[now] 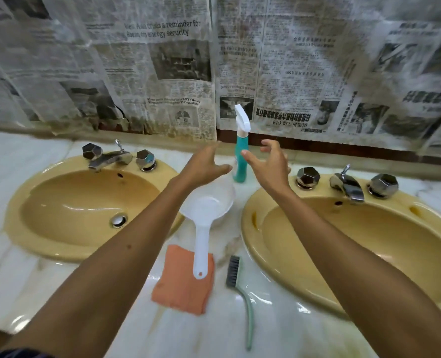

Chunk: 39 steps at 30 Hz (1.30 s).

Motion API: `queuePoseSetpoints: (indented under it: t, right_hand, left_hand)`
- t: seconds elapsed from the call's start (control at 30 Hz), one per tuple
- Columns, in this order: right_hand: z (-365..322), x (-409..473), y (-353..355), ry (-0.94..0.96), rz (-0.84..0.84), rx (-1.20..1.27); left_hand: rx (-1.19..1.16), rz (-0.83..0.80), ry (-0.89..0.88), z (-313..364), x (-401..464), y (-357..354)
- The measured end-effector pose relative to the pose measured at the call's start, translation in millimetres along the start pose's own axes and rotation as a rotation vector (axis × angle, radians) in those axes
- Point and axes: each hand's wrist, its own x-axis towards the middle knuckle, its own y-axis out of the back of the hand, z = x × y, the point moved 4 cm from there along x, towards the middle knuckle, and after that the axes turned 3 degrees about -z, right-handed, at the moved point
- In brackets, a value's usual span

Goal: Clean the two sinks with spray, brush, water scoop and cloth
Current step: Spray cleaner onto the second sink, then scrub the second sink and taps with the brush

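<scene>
both hands reaching in for the spray bottle, nothing grabbed yet

fingers [267, 147] on the right hand [268, 166] are spread and loosely curled just beside the spray bottle [240, 161], left hand [203, 165] open too, both holding nothing. the bottle stands upright at the back of the bench [240, 329] by the newspapered wall, so it's a straight reach between the left sink [15, 202] and right sink [250, 228]. tight strip though: water scoop [203, 223] sits right under the arms, handle lying over the cloth [180, 280], brush [240, 288] close to the right sink's rim. lifting up looks safest i'd say.
</scene>
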Motion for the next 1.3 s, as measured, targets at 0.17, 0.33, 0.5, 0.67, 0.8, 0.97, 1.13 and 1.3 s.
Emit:
queuePoseSetpoints:
  t: [0.17,0.33,0.5,0.67,0.8,0.97,1.13,1.3]
  right_hand:
    - [-5.7,-93.5,6.3,-0.072,0.037,0.081]
    - [18.6,-194.9,-8.2,-0.169,0.094,0.025]
    - [55.2,-266.2,-20.2,-0.322,0.114,-0.171]
    - [76.2,-291.3,-35.5,-0.458,-0.142,-0.510]
    - [69.9,-294.8,-37.6,-0.416,-0.146,-0.575]
    - [70.0,-291.4,-15.6,-0.416,-0.130,-0.350]
    - [74.7,-281.9,20.0,-0.457,-0.073,-0.134]
    - [94.7,-252.8,72.0,-0.516,0.015,0.053]
  left_hand:
    - [-0.131,0.117,-0.161,-15.3,-91.8,10.7]
    - [-0.414,0.256,-0.033,-87.6,-188.0,-5.7]
    - [-0.434,0.190,0.141,-137.5,-259.8,-55.1]
    - [-0.301,0.216,-0.002,-128.0,-295.4,-79.2]
    - [-0.281,0.171,-0.072,-108.4,-307.6,-106.2]
    - [-0.315,0.092,-0.135,-74.9,-305.2,-128.0]
    - [-0.342,0.072,-0.229,-30.4,-279.3,-143.5]
    - [-0.354,0.077,-0.270,22.7,-230.9,-162.8]
